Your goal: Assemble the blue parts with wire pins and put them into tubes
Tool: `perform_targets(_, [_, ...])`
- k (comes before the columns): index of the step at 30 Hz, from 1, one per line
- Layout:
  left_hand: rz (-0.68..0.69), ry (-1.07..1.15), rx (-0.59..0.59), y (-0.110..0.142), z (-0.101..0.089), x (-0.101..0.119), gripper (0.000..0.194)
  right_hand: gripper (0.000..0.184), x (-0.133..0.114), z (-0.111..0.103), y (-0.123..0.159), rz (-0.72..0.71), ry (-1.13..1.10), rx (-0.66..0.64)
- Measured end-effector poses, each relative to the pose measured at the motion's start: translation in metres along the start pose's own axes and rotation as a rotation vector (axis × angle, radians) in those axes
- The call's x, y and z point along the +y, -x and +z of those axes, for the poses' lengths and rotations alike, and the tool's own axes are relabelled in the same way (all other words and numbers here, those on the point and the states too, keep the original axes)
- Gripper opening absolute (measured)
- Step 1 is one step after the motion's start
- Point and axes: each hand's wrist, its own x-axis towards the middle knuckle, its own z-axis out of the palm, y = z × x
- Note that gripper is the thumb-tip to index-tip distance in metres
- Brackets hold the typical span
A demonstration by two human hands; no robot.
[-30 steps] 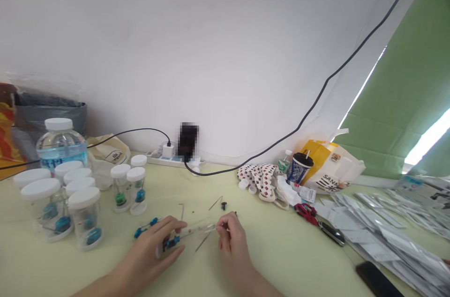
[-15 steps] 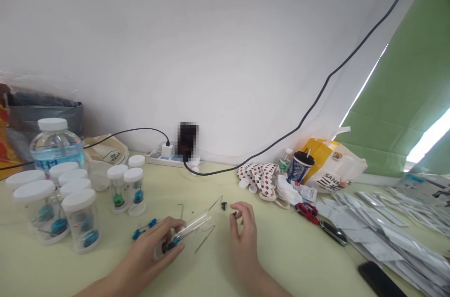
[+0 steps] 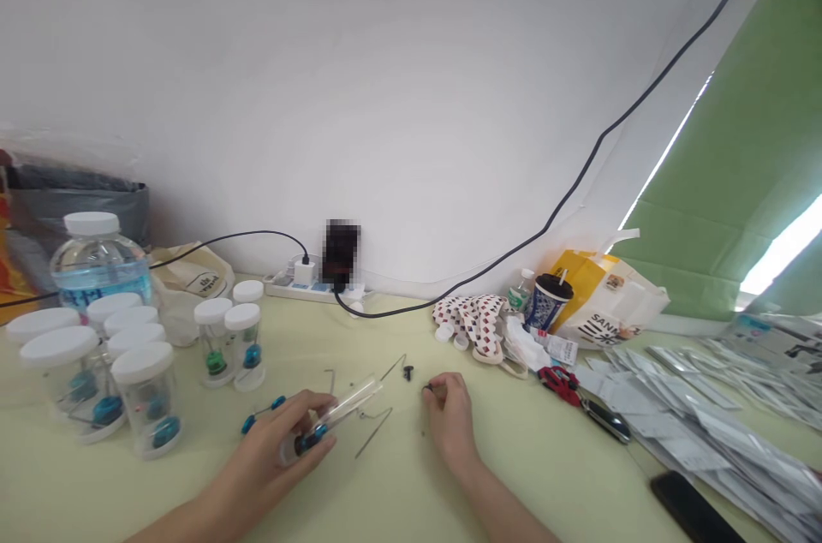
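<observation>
Assembly looks partway at lower centre: left hand (image 3: 282, 444) grips a clear tube (image 3: 337, 416) holding a blue part, open end toward right hand (image 3: 450, 414), whose fingertips pinch a small black piece (image 3: 427, 390), not yet inserted.

**Both hands low in the frame**

The left hand (image 3: 286, 440) reaches in from the lower left, fingers curled closed in a grip. The right hand (image 3: 451, 416) enters from the bottom centre, palm down, fingertips pinched together at its upper left.
</observation>
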Motion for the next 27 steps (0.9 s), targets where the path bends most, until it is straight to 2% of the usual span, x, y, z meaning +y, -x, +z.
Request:
perform_targets(7, [0.009,-0.016,0.050,-0.001,-0.001,0.007,0.021,0.010,0.000,0.001,0.000,-0.024,0.034,0.001])
perform_targets(17, [0.020,0.003,0.013,-0.001,-0.001,0.005,0.021,0.005,-0.001,0.001,0.000,-0.090,0.050,0.023])
perform_targets(22, [0.037,0.006,0.015,-0.001,-0.002,0.006,0.022,0.019,0.005,-0.003,-0.009,-0.033,-0.011,0.132])
perform_targets(27, [0.043,-0.004,0.020,0.000,-0.001,0.005,0.022,0.021,0.021,-0.008,-0.028,-0.090,0.045,0.153])
